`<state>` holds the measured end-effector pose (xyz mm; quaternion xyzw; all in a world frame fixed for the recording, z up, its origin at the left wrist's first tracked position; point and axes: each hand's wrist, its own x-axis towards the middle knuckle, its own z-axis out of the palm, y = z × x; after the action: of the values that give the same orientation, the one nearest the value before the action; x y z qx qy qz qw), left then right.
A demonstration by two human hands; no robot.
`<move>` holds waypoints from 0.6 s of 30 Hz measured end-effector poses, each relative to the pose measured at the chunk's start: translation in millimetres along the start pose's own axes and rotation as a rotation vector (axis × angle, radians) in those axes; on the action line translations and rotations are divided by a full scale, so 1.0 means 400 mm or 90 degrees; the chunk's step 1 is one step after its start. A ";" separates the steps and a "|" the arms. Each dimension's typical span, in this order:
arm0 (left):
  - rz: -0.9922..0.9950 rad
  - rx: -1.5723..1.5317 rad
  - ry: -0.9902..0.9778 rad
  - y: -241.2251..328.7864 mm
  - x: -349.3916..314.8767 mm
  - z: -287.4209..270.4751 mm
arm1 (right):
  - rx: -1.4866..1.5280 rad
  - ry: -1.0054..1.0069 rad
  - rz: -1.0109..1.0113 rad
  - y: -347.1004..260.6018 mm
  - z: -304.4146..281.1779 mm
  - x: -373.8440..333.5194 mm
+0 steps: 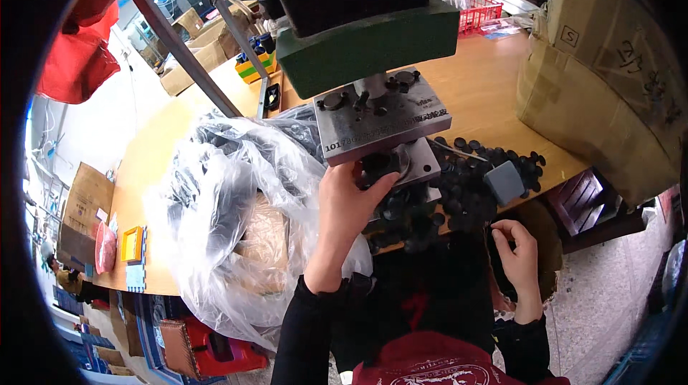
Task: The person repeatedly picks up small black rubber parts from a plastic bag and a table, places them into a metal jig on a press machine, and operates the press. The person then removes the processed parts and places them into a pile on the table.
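Currently a black part (380, 164) sits beneath the steel plate (383, 124), the left hand (344, 199) against it, grip unclear with fingers partly hidden. Black discs (459, 200) heap beside, near the curled right hand (519, 254), whose hold I cannot tell; plastic sheeting (208, 224) lies leftward.

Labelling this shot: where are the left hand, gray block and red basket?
Left hand (344, 201), head view: its back.
Gray block (504, 183), head view: broad face.
Red basket (478, 17), head view: side wall.
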<state>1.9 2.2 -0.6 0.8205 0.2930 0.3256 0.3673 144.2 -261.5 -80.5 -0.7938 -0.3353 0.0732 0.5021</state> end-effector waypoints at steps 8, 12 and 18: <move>0.089 0.008 -0.012 0.010 0.039 0.021 | 0.035 -0.013 0.005 0.001 0.026 0.041; 0.132 0.157 -0.002 0.014 0.024 0.032 | 0.005 0.011 -0.052 -0.039 0.005 0.056; 0.067 -0.039 -0.058 -0.020 0.047 0.023 | -0.089 -0.001 0.018 0.029 -0.019 0.089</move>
<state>18.7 16.3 -5.7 0.8370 0.2229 0.3157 0.3875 180.3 -248.8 -78.8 -0.8315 -0.3285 0.0577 0.4442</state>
